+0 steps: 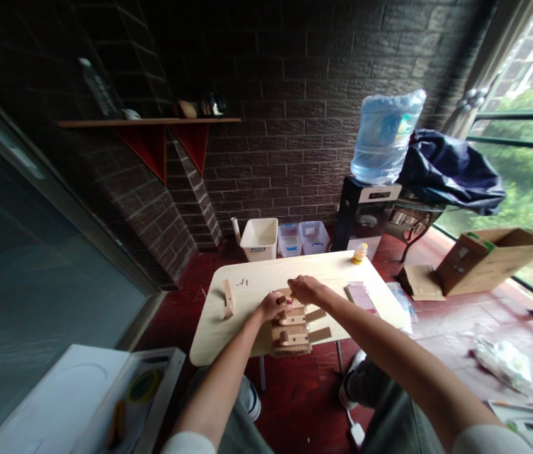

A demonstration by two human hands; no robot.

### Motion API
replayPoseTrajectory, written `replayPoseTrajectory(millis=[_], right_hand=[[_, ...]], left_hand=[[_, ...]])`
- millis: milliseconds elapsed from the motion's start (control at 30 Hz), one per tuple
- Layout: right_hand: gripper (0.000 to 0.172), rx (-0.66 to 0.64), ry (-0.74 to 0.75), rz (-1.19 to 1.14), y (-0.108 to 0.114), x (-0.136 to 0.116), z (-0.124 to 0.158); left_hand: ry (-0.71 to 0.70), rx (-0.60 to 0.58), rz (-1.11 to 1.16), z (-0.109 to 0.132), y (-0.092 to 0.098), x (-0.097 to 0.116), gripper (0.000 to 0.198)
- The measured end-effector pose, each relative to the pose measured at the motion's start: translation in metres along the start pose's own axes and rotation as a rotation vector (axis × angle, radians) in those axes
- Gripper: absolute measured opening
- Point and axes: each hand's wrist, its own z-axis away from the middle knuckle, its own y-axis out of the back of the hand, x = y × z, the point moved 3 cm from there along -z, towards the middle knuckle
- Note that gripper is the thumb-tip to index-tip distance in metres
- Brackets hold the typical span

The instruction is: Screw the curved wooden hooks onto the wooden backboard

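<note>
A small light wooden table (257,280) stands in front of me. Near its front edge sits a pale wooden assembly (294,331) of stacked slats and pegs. My left hand (272,306) is closed on the assembly's upper left side. My right hand (304,289) is closed in a pinch at the top of the assembly; what its fingers hold is too small to make out. A loose wooden piece (228,297) stands on the table to the left, with a few small dark screws (242,282) beside it.
A small yellow bottle (359,253) and a flat phone-like object (359,296) lie on the table's right side. Behind the table are a white bin (260,239), two clear boxes (303,238) and a water dispenser (374,189). An open cardboard box (488,258) lies on the floor at right.
</note>
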Motion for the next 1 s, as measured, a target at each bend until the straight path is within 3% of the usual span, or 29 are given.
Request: replayPoseTrajectory(millis=[367, 500, 733, 1000], right_hand=[[0.050, 0.033, 0.051, 0.015, 0.004, -0.005, 0.003], [0.045, 0.077, 0.051, 0.029, -0.001, -0.005, -0.001], [0.038, 0.028, 0.020, -0.015, -0.014, 0.005, -0.017], [0.049, -0.022, -0.031, -0.064, 0.003, 0.004, 0.002]], left_hand=[[0.001, 0.001, -0.051, 0.003, 0.001, 0.008, 0.023], [0.021, 0.012, 0.007, 0.002, 0.001, 0.006, 0.024], [0.037, 0.013, 0.002, 0.003, 0.002, 0.008, 0.030], [0.012, 0.004, -0.022, 0.004, 0.003, 0.017, 0.028]])
